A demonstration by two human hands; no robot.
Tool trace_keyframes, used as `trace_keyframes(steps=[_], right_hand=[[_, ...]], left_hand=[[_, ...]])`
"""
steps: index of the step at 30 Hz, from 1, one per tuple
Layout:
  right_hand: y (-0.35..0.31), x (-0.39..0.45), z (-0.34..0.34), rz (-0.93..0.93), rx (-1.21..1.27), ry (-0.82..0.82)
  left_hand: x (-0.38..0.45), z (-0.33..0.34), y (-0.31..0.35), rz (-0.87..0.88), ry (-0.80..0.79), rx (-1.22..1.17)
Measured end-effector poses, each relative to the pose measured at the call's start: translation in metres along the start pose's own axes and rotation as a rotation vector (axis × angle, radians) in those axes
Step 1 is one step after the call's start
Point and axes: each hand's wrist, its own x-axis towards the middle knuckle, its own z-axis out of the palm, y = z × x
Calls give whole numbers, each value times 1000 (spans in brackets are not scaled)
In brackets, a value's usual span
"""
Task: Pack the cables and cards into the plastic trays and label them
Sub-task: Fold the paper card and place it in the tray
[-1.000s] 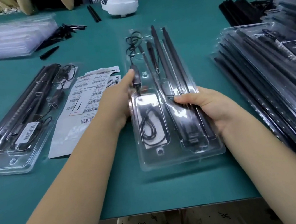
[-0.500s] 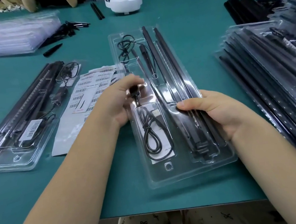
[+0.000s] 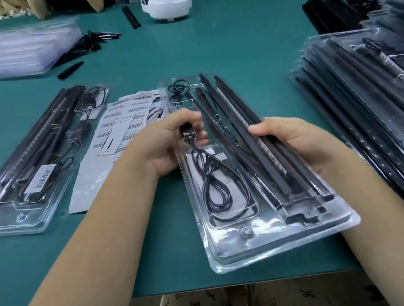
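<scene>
Left hand pinches a small black connector block at the left edge of the clear plastic tray. Right hand grips the tray's right edge, thumb curled over the black strips inside. Tray sits near the tabletop's front edge, long axis running front to back, far end leaning left. A coiled black cable lies in its left compartment. Green tabletop also carries barcode label sheets, a packed tray at left and stacked filled trays at right.
</scene>
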Motion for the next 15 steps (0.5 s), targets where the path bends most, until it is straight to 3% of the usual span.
trace_keyframes(steps=[5,15], right_hand=[[1,-8,-3,-56,-78,-77],[1,-23,3,-71,-68,-272]], left_hand=[[4,-19,15,167,235,-112],[-7,-40,30,250,386,-275]])
